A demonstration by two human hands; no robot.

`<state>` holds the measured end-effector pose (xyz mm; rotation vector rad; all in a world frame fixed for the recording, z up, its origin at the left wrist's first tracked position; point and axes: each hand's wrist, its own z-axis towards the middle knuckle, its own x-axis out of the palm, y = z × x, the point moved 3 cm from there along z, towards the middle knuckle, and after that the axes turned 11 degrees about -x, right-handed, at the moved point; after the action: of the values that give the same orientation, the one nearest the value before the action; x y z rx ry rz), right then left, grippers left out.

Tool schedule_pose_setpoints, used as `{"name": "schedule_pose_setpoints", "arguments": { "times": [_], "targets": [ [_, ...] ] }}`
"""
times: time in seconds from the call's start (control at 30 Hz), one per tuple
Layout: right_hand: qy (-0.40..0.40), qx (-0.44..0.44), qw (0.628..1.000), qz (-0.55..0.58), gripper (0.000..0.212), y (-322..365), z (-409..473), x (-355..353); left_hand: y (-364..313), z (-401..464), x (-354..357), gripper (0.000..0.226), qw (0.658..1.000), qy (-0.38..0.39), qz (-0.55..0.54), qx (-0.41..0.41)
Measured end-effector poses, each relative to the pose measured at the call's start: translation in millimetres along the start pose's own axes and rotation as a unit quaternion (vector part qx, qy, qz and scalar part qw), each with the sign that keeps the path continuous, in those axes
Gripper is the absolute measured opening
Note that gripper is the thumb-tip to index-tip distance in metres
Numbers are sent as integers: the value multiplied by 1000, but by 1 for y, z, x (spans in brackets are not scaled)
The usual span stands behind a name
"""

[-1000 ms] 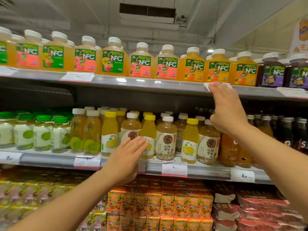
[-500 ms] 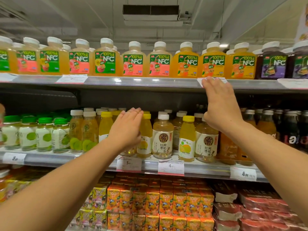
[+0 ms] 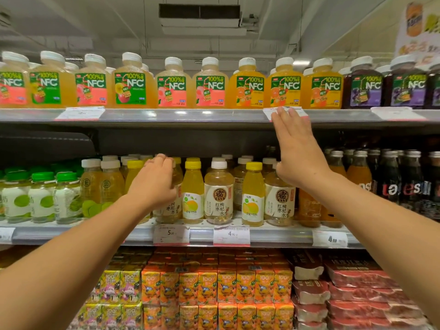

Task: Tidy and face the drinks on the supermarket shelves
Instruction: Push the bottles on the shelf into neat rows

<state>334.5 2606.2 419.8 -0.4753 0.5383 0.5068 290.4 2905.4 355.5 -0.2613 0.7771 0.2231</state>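
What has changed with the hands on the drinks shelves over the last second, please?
The left hand rose from the middle shelf's edge and now curls round a pale tea bottle. The right hand stayed flat, fingertips on the price tag at the top shelf's edge. The bottles kept their places.

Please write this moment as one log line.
left hand: grips pale tea bottle, middle shelf | right hand: open, fingers on price tag

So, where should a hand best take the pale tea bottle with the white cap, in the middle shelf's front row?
Grip the white-capped tea bottle at its shoulder, just under the cap, coming from the front. Yellow bottles stand close on both sides, so the label is hard to encircle.
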Motion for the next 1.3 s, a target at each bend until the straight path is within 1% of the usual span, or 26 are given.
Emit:
{"name": "schedule_pose_setpoints", "arguments": {
  "times": [0.07,0.1,0.17,0.2,0.27,0.33,0.4,0.47,0.53,0.6,0.63,0.7,0.8,0.87,0.97,1.03,1.1,1.13,1.23,1.3],
  "targets": [
    [-15,-20,999,30,99,5,-14,4,-2,-3,-7,41,999,-37,-34,8],
    [-21,-42,998,50,95,9,-23,7,-3,-5,-10,33,998,-49,-48,9],
    [-14,-71,993,92,82,16,-38,19,-3,-7,-13,28,996,-55,-70,7],
    [-1,-58,991,123,73,18,-41,26,-2,-8,-13,28,996,-51,-78,1],
    [29,8,982,187,60,19,-37,40,-1,-8,-14,26,994,-40,-99,-19],
    [49,65,975,204,53,20,-25,51,1,-6,-16,23,992,-37,-116,-36],
    [62,89,977,183,52,19,-12,59,2,-4,-18,22,990,-41,-127,-37],
    [88,115,972,185,57,15,0,68,4,-4,-18,26,989,-36,-140,-28],
    [121,155,960,200,63,11,8,76,8,-5,-16,41,985,-10,-170,-39],
    [137,169,959,183,68,9,14,80,12,-6,-14,57,979,14,-196,-60],
    [141,175,958,178,71,9,16,81,13,-6,-14,59,977,20,-200,-65],
    [144,184,958,166,76,9,19,82,16,-6,-15,54,972,25,-222,-67],
    [128,189,958,174,70,11,19,84,20,-15,-12,44,957,41,-281,-64],
    [113,193,952,208,64,12,17,86,21,-23,-7,48,947,48,-311,-66],
    [98,200,944,245,63,16,12,84,23,-29,-5,48,943,30,-325,-70],
    [86,194,941,262,55,21,8,78,23,-30,-6,44,944,17,-322,-70],
    [74,174,942,278,42,28,3,70,23,-34,-8,41,942,3,-328,-75],
    [69,161,944,281,40,32,-1,66,24,-37,-8,39,939,-5,-334,-78],
    [49,109,958,262,44,46,-5,50,28,-43,-14,37,928,-35,-357,-102],
    [12,79,963,257,43,55,1,31,35,-42,-27,38,915,-60,-381,-116]
  ]
}}
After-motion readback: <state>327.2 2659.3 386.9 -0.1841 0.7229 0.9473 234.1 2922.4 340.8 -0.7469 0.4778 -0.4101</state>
